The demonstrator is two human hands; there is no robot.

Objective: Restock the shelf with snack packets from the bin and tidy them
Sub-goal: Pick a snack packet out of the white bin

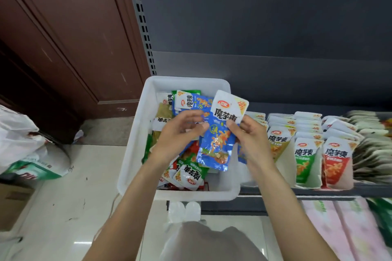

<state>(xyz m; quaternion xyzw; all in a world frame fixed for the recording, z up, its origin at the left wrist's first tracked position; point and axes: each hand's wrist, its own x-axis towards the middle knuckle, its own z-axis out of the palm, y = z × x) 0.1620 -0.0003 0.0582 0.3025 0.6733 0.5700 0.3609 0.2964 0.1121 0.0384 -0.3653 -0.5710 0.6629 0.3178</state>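
One packet point(216, 146) pinched by left fingers point(198, 128), right fingers point(233, 127).

Brown door point(63, 38) at left; white plastic bag point(19, 133), cardboard box point(12, 203) on pale floor point(74, 197).

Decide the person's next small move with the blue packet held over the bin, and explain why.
Probably carry the blue packet rightward to the shelf and stand it beside the yellow row. The left hand and right hand grip it above the white bin, while shelf packets stand upright in colour rows.
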